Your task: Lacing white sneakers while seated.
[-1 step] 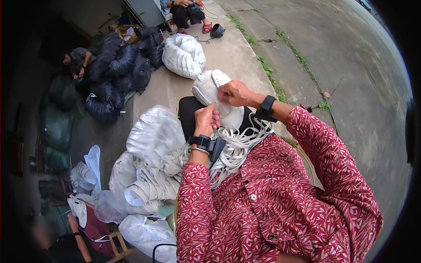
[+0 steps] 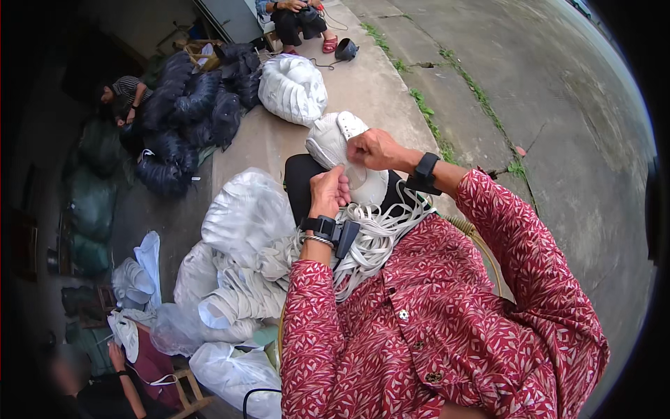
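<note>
A white shoe upper (image 2: pixel 326 142), with a row of dark eyelets on a white strip, lies across my dark-trousered knee. Over its middle my right hand (image 2: pixel 377 149) is closed, the fingers curled and pointing left. Just below and to the left, my left hand (image 2: pixel 328 190) is closed too, its fingertips close to the upper's opening. Whatever the fingers of either hand grip is too small or hidden to make out. A loose heap of white shoelaces (image 2: pixel 380 237) lies in my lap, below the upper and beside my left wrist.
Stacked white uppers (image 2: pixel 244 297) and a clear plastic bag of white pieces (image 2: pixel 246 213) stand at my left. A white bundle (image 2: pixel 293 89) sits ahead, near dark bundles (image 2: pixel 199 98). Other people sit at the far edge, far left and lower left, beside a wooden stool (image 2: pixel 187 391).
</note>
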The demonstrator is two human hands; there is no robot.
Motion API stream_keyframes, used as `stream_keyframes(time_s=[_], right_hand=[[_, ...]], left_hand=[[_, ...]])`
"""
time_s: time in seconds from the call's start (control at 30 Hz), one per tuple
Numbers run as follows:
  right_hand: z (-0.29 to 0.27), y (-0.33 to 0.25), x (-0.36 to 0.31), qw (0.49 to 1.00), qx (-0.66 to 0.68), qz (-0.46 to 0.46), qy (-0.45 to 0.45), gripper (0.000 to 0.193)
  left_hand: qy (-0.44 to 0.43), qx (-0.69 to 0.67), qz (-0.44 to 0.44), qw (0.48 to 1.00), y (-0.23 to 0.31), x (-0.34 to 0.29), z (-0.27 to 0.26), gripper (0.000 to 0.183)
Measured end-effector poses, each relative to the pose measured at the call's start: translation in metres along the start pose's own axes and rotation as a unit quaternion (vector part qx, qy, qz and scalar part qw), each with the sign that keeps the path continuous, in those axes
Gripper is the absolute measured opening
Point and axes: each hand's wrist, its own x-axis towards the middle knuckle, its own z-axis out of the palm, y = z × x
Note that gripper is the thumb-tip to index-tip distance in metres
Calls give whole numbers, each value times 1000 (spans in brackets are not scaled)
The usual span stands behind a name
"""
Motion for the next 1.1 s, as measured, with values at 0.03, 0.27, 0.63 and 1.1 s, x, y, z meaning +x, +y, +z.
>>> stream_keyframes(time_s=[0.03,0.27,0.63,1.1], right_hand=[[0,0,0,1000,6,-14,9,4],[-10,-6,1,996,-36,-72,-29,13],[2,-46,14,956,-266,-80,-91,29],[-17,-42,14,968,-225,-47,-95,20]], left_hand=[[4,2,-11,1000,0,-1,0,31],[8,8,-6,1000,0,-2,1,30],[15,-3,-2,1000,2,-10,2,26],[-32,-54,68,996,-9,-17,-5,12]])
